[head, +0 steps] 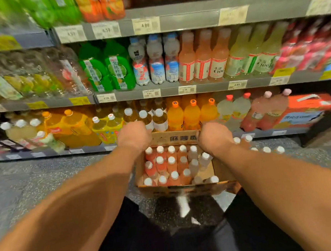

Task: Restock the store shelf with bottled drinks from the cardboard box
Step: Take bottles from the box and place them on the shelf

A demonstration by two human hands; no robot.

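orange bottles fill the low shelf at left, then the left hand and right hand reach over the cardboard box of white-capped drinks, fingers hidden, grip unclear.

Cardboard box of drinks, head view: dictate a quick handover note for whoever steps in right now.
Left hand and right hand: both at the far corners of the open brown cardboard box, seen from behind, so whether they grip it cannot be told. Neither holds a bottle.
The box sits on the speckled floor before the grey bottom shelf, nearly full of white-capped pink bottles and paler ones.
More white-capped bottles stand on the floor at right.
Done: little, by the box. Left: shelve nearly all.
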